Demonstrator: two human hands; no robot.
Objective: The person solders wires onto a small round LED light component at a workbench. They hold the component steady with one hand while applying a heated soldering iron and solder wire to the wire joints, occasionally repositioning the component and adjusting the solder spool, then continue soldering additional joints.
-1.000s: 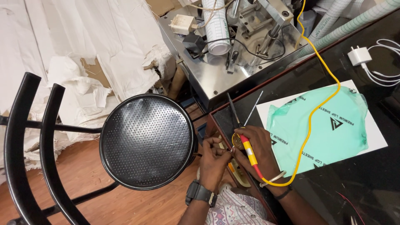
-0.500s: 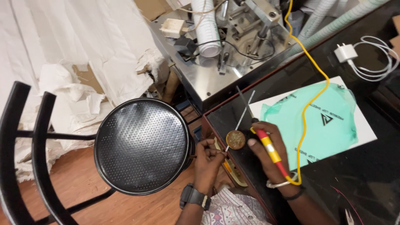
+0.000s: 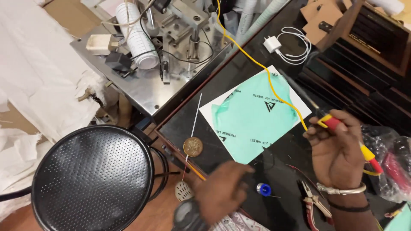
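Right hand (image 3: 338,156) closed around a red-and-yellow soldering iron (image 3: 342,130), tip up over the green sheet (image 3: 252,117). Left hand (image 3: 224,188) blurred, fingers loosely spread, gripping nothing, near the blue solder spool (image 3: 263,189). Risks, judged from this: hot tip scorching the sheet, or yellow cord (image 3: 257,64) snagging and dragging the tool. Glossy black surface (image 3: 222,85), cluttered: round copper disc (image 3: 193,146), thin rod (image 3: 195,117), pliers (image 3: 312,201), white charger (image 3: 282,42). Beyond: metal machine (image 3: 171,47), perforated black stool (image 3: 92,177), wooden floor.
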